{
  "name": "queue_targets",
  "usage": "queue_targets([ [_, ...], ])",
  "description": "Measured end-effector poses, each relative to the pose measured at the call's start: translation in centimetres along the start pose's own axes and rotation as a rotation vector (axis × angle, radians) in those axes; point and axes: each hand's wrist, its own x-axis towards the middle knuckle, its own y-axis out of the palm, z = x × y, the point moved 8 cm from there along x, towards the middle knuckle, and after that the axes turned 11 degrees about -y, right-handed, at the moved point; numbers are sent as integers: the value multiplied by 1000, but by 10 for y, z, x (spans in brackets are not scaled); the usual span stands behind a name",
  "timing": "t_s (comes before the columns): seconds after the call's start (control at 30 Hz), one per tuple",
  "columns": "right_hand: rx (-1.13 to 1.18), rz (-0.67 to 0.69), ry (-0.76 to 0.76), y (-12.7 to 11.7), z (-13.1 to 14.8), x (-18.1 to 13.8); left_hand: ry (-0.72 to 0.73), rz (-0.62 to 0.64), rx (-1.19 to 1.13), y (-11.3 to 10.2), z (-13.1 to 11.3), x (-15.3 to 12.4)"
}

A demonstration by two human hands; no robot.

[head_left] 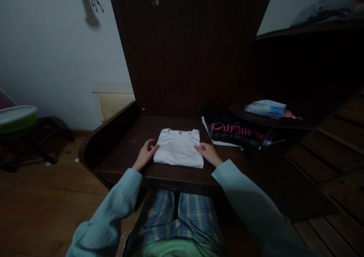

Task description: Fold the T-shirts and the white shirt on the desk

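A white T-shirt [178, 148] lies folded into a neat rectangle on the dark wooden surface, its round neckline and small neck label facing away from me. My left hand [146, 153] is at the shirt's left edge, thumb against the cloth and fingers curled. On the opposite edge, my right hand [209, 153] has its thumb over the fabric and its fingers bent in. The undersides of both grips are hidden. To the right of the shirt lies a stack of folded clothes with a black garment [236, 130] on top, printed with pink lettering.
A raised curved side panel [105, 131] borders the wooden surface [122, 150] on the left. At right, a small rounded shelf holds a blue-and-white plastic packet [267, 108] above the black garment. A tall dark back panel [187, 52] rises behind. A green-and-white tub [18, 118] stands far left.
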Motion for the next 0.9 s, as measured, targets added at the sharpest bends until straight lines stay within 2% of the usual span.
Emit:
queue_targets([
  [0.1, 95, 63, -45, 8, 6, -6, 28, 44, -57, 2, -1, -3],
  [0.3, 169, -17, -12, 0, -1, -2, 124, 11, -2, 1, -9, -5],
  [0.47, 203, 61, 124, -1, -1, -22, 74, -10, 71, -3, -6, -16],
  [0.53, 269, 104, 167, 2, 2, -36, 60, 34, 65, -2, -3, -21],
  [0.7, 336, 72, 102, -2, 12, -53, 119, 136, 72, 3, -6, -32],
  [0.9, 216, 186, 23, -2, 25, -55, 202, 161, 282, 12, -15, -42],
])
